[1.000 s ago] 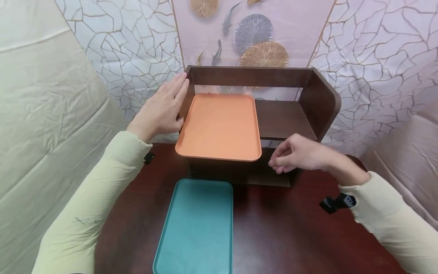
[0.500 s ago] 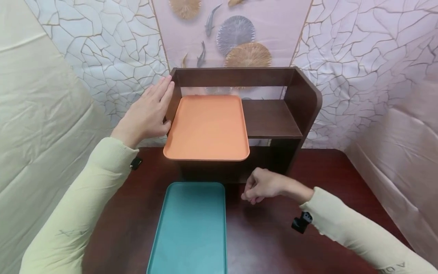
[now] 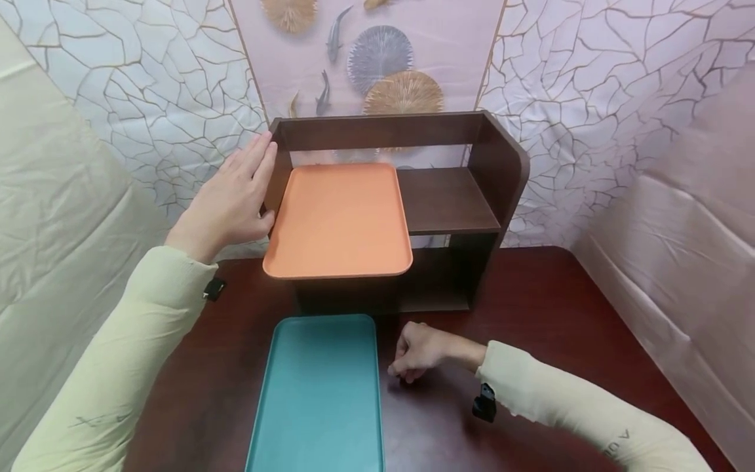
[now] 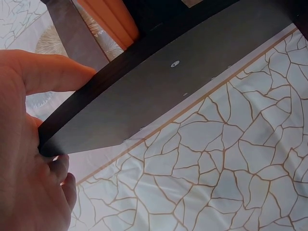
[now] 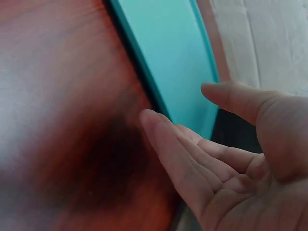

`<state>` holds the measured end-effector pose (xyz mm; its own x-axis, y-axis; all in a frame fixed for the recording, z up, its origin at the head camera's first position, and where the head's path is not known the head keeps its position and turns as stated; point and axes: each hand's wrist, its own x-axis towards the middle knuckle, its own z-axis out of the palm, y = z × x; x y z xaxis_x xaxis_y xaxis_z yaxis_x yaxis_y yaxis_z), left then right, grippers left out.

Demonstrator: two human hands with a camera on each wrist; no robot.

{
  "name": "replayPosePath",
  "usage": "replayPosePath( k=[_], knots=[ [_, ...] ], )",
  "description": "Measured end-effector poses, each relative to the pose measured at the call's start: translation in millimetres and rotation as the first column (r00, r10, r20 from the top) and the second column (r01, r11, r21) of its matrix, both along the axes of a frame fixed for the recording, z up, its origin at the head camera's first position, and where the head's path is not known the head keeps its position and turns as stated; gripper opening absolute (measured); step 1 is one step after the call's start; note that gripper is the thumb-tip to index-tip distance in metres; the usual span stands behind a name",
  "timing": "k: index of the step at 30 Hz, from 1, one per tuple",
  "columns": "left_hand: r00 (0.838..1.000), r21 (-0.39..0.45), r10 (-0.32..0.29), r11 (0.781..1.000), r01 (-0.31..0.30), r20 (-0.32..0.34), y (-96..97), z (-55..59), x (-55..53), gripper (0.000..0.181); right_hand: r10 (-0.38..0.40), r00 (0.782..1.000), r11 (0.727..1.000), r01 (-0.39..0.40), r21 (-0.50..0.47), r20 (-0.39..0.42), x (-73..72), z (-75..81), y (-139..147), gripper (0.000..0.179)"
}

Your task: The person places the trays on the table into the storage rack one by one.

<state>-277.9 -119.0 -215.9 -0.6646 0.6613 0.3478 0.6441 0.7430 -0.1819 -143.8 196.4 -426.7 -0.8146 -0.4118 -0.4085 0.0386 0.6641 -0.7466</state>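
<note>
In the head view, my left hand (image 3: 227,196) rests along the left side of a dark brown wooden shelf (image 3: 454,200). The left wrist view shows its thumb on the front edge of the side panel (image 4: 163,82) and fingertips on the outer face, gripping the panel. An orange tray (image 3: 339,223) lies on the upper shelf at the left, its front end jutting out. Below it a teal tray (image 3: 321,393) lies flat on the table. My right hand (image 3: 419,354) is low beside the teal tray's right edge, fingers bent, thumb apart, holding nothing.
The dark red table (image 3: 531,314) spreads out to the right of the shelf. A patterned cloth wall (image 3: 601,98) stands behind, with pale fabric (image 3: 59,249) at the left side. The shelf's lower compartment (image 3: 436,288) lies under the orange tray.
My right hand has moved down and left from in front of the shelf to beside the teal tray. The left hand stays on the shelf's side. The head view has shifted right.
</note>
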Motion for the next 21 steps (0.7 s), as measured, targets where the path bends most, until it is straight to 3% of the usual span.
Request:
replayPosePath(
  k=[10, 21],
  knots=[
    [0.999, 0.000, -0.018, 1.000, 0.019, -0.037, -3.2, -2.3, -5.5, 0.091, -0.047, 0.999, 0.997, 0.047, -0.059, -0.002, 8.7, -32.3, -18.9, 0.022],
    [0.998, -0.029, 0.032, 0.999, -0.034, -0.056, -8.2, -0.1, -7.1, 0.090, -0.081, 0.995, 0.994, 0.085, -0.067, 0.053, 4.5, -38.4, -41.8, 0.023]
  ],
)
